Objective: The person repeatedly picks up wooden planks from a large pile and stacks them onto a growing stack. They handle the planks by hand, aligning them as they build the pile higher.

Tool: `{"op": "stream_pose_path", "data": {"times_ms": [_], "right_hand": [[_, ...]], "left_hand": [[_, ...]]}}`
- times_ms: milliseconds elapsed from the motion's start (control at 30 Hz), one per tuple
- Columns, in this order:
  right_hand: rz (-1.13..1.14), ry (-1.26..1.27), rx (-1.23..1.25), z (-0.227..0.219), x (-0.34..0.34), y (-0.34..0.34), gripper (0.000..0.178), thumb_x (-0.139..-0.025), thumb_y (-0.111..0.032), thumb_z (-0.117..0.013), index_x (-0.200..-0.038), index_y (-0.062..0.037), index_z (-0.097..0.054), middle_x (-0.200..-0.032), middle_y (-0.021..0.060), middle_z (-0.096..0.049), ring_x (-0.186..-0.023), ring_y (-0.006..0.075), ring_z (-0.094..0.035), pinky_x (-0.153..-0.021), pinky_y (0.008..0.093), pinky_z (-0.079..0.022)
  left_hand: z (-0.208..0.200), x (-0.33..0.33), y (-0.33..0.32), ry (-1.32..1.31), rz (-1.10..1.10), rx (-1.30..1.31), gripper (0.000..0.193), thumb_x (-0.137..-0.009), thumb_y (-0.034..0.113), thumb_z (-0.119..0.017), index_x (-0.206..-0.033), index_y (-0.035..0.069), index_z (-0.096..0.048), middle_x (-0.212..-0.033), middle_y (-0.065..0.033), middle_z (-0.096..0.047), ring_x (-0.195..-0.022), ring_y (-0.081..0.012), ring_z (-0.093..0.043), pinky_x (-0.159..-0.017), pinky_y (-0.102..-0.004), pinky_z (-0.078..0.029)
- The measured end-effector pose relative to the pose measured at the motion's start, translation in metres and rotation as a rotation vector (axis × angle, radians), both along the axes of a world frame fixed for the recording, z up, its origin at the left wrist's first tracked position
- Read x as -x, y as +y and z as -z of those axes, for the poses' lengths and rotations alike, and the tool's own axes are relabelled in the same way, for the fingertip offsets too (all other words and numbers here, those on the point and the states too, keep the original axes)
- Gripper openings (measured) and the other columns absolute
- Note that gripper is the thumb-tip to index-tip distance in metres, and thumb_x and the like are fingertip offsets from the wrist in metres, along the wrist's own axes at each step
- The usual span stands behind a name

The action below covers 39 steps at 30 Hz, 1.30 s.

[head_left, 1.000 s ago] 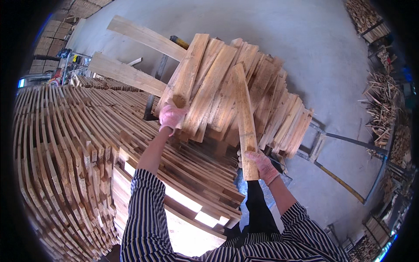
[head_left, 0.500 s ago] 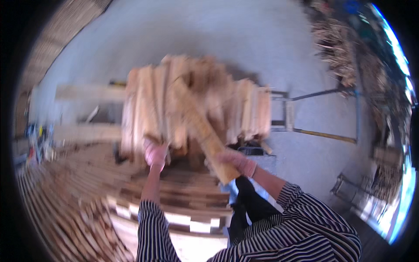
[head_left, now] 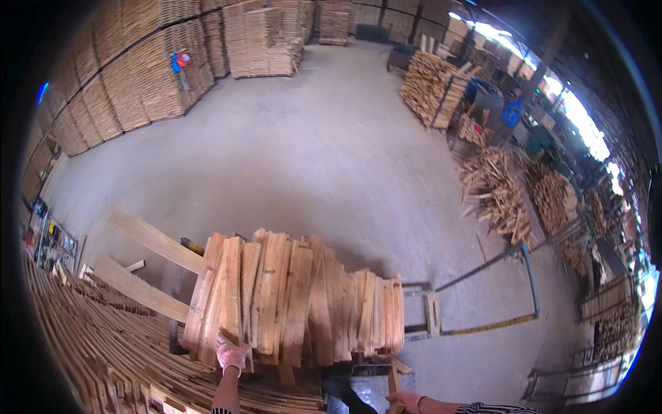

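A pile of rough wooden boards (head_left: pixel 272 297) lies side by side in front of me, near ends toward me. My left hand (head_left: pixel 231 355), in a pinkish glove, is closed around the near end of a board at the pile's left part. Low in the picture, right of the pile, my right hand (head_left: pixel 405 401), gloved too, grips a narrow wooden board (head_left: pixel 394 380) that points away from me. The lower end of that board and part of the right fingers are cut off by the picture's edge.
Two long planks (head_left: pixel 155 241) stick out left from under the pile. A metal frame handle (head_left: pixel 532 283) extends to the right. Layered boards (head_left: pixel 89 338) fill the lower left. Tall timber stacks (head_left: pixel 138 90) line the back, a person (head_left: pixel 181 61) beside them. Scrap wood heaps (head_left: pixel 496 190) lie right.
The view has tilted up, so the pile sits lower in the picture. The board in my right hand has come off the pile's top and down to its near right side. My left hand stays at the pile.
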State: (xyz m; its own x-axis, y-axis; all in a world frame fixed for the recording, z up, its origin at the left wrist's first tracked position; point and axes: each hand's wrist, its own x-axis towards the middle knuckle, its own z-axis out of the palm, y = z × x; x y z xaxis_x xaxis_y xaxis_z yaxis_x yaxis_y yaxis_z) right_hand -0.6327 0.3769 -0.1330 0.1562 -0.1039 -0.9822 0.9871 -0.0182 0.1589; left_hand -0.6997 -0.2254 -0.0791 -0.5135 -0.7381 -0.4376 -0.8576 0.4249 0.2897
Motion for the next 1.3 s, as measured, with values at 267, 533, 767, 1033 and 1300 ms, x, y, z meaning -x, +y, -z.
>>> {"op": "stream_pose_path", "data": {"times_ms": [267, 533, 767, 1033, 1300], "right_hand": [[-0.217, 0.345, 0.614, -0.066, 0.296, -0.031, 0.033, -0.093, -0.032, -0.072, -0.111, -0.0060, -0.061, -0.102, 0.0111, -0.070, -0.094, 0.0306, -0.071, -0.083, 0.0499, -0.058], [-0.629, 1.099, 0.555, -0.269, 0.471, -0.347, 0.054, -0.093, -0.047, -0.072, -0.127, -0.0074, -0.058, -0.110, 0.0101, -0.068, -0.098, 0.0282, -0.070, -0.083, 0.0474, -0.059], [-0.513, 0.665, 0.476, -0.112, 0.236, -0.363, 0.079, -0.085, -0.059, -0.079, -0.140, -0.0081, -0.055, -0.118, 0.0146, -0.064, -0.099, 0.0292, -0.069, -0.082, 0.0468, -0.060], [-0.041, 0.369, 0.710, -0.128, 0.186, -0.281, 0.042, -0.094, -0.042, -0.075, -0.113, -0.0065, -0.061, -0.091, 0.0090, -0.067, -0.077, 0.0216, -0.067, -0.066, 0.0344, -0.058], [-0.101, 0.487, 0.650, -0.131, 0.182, -0.236, 0.046, -0.095, -0.038, -0.074, -0.122, -0.0016, -0.063, -0.103, 0.0104, -0.070, -0.093, 0.0218, -0.070, -0.085, 0.0372, -0.062]], "left_hand": [[0.010, -0.007, -0.031, -0.005, 0.032, -0.211, 0.130, -0.062, 0.050, -0.093, -0.161, 0.001, -0.025, -0.154, -0.0240, -0.050, -0.139, -0.0378, -0.052, -0.114, -0.0444, -0.046], [-0.050, -0.004, 0.020, -0.050, 0.464, -0.270, 0.055, -0.093, 0.019, -0.066, -0.147, 0.021, -0.053, -0.117, -0.0136, -0.071, -0.098, -0.0217, -0.068, -0.077, -0.0351, -0.057], [-0.125, 0.006, 0.163, 0.428, 0.100, -0.955, 0.111, -0.086, 0.048, -0.082, -0.165, 0.010, -0.014, -0.128, -0.0140, -0.061, -0.089, -0.0171, -0.064, -0.071, -0.0284, -0.055], [-0.032, -0.002, -0.015, -0.403, 0.308, 0.141, 0.117, -0.081, 0.077, -0.069, -0.166, 0.014, -0.019, -0.165, -0.0189, -0.035, -0.139, -0.0347, -0.051, -0.106, -0.0448, -0.052], [-0.012, 0.008, -0.036, -0.169, 0.471, 0.072, 0.097, -0.085, 0.058, -0.076, -0.154, 0.003, -0.037, -0.150, -0.0255, -0.049, -0.131, -0.0409, -0.055, -0.107, -0.0508, -0.048]]}}
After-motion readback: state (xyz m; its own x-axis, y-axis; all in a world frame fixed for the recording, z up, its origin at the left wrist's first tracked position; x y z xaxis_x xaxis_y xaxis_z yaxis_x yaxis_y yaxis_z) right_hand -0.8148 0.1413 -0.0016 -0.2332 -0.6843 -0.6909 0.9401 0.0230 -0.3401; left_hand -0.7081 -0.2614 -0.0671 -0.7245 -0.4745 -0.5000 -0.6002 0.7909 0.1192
